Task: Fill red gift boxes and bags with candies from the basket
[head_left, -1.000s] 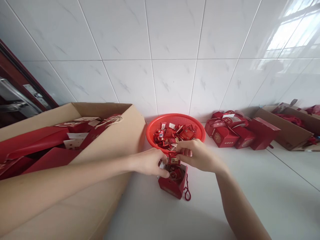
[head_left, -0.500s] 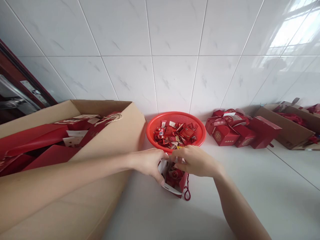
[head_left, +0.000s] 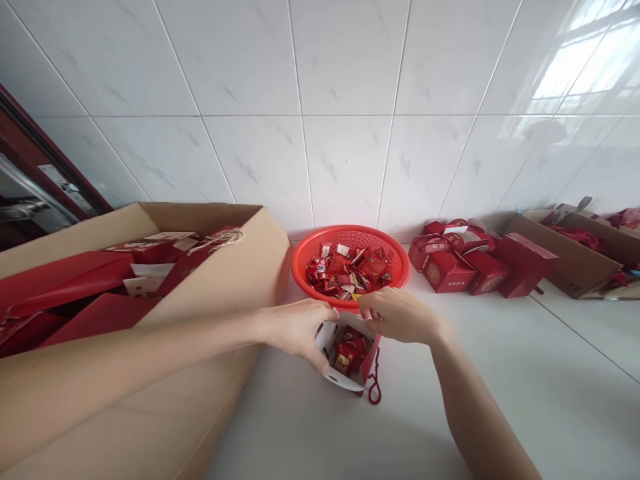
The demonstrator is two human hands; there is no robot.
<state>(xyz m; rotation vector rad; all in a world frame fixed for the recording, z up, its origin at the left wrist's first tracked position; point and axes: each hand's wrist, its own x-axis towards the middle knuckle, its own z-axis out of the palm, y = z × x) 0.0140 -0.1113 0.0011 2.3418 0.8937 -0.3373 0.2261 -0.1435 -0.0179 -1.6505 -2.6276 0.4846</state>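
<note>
While the left hand (head_left: 297, 333) is clamped on the left side of an open red box (head_left: 370, 361), the right hand (head_left: 400, 317) is at its far right edge.
Box stands at lower centre of frame on the pale surface (head_left: 410, 413), red packets (head_left: 349, 355) inside. Right fingers curled; cannot tell whether they grip anything. Red basket (head_left: 299, 267) of wrapped pieces (head_left: 345, 270) at centre; cardboard carton (head_left: 270, 267), left.

1. Small red box (head_left: 371, 364), white inside, open at the top, just in front of the basket (head_left: 350, 238); dark red cord (head_left: 377, 365) beside it.
2. Red packets (head_left: 351, 353) lie inside the box.
3. Basket: round, red, mesh-walled, holding red wrapped pieces (head_left: 345, 270).
</note>
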